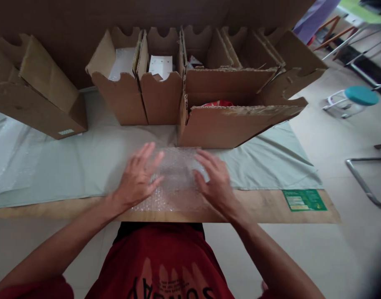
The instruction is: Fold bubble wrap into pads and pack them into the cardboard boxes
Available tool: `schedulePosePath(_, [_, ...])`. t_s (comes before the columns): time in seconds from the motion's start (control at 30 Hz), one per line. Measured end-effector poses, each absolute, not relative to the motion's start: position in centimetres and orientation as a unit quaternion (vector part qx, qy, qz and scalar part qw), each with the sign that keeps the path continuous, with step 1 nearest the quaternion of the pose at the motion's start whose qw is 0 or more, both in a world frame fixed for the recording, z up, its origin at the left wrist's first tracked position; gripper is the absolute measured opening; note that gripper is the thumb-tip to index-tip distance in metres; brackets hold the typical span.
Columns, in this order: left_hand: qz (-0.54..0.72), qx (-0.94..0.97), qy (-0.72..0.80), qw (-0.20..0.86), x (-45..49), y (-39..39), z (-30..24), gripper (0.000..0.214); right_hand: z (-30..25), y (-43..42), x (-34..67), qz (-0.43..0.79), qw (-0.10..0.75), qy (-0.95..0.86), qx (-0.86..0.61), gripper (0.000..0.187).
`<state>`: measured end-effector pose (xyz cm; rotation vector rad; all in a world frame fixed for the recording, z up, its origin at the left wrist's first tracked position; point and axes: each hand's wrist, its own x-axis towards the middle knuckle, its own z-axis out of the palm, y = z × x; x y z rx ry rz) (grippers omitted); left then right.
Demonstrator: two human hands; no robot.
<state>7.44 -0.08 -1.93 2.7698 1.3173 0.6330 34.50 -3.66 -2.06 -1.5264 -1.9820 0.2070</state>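
A sheet of clear bubble wrap [176,176] lies on the table's near edge, partly over a pale green cloth [84,166]. My left hand [137,176] rests flat on the wrap's left side with fingers spread. My right hand [215,180] lies on its right side, fingers stretched forward and slightly curved over the wrap. Neither hand grips anything. I cannot tell whether something lies under the wrap.
A row of open cardboard bins [161,83] stands behind the wrap; some hold white items, and one nearer box [234,124] shows something red. Another cardboard box [37,99] sits at the left. A green card [304,200] lies at the table's right. A teal stool [360,97] stands on the floor.
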Motion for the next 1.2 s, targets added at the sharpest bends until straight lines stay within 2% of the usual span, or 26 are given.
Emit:
schedulePosePath(0.13, [0.069, 0.928, 0.357, 0.08, 9.2, -0.6, -4.4, 0.064, -4.9, -3.9, 32.5, 0.099, 0.162, -0.792, -0.58, 0.059])
schedulePosePath(0.27, [0.057, 0.929, 0.353, 0.093, 8.3, -1.0, -5.5, 0.066, -6.6, -6.5, 34.1, 0.082, 0.109, -0.809, -0.571, 0.055])
schedulePosePath(0.37, [0.059, 0.927, 0.356, 0.103, 7.6, -1.4, -5.1, 0.066, -6.1, -8.3, 35.7, 0.088, 0.122, -0.809, -0.568, 0.052])
schedulePosePath(0.53, [0.108, 0.908, 0.394, 0.093, 8.0, -1.5, -3.5, 0.063, -3.7, -6.9, 36.3, 0.066, 0.218, -0.767, -0.6, 0.046])
schedulePosePath(0.7, [0.054, 0.911, 0.394, 0.106, 9.0, -0.9, -3.9, 0.062, -4.3, -3.9, 35.5, 0.075, 0.162, -0.783, -0.596, 0.048])
schedulePosePath(0.87, [0.041, 0.9, 0.418, 0.114, 8.4, -0.8, -5.1, 0.066, -6.8, -7.4, 40.0, 0.042, 0.144, -0.743, -0.652, 0.055])
schedulePosePath(0.97, [0.054, 0.892, 0.431, 0.124, 7.8, -1.0, -5.0, 0.065, -6.9, -11.0, 43.6, 0.012, 0.149, -0.699, -0.7, 0.055])
schedulePosePath(1.07, [0.063, 0.888, 0.438, 0.127, 8.0, -1.4, -4.2, 0.065, -5.9, -12.3, 44.2, -0.027, 0.176, -0.664, -0.726, 0.045])
schedulePosePath(1.2, [0.063, 0.904, 0.407, 0.113, 10.1, -2.3, -3.3, 0.062, -4.4, -9.1, 38.5, -0.023, 0.231, -0.728, -0.645, 0.035])
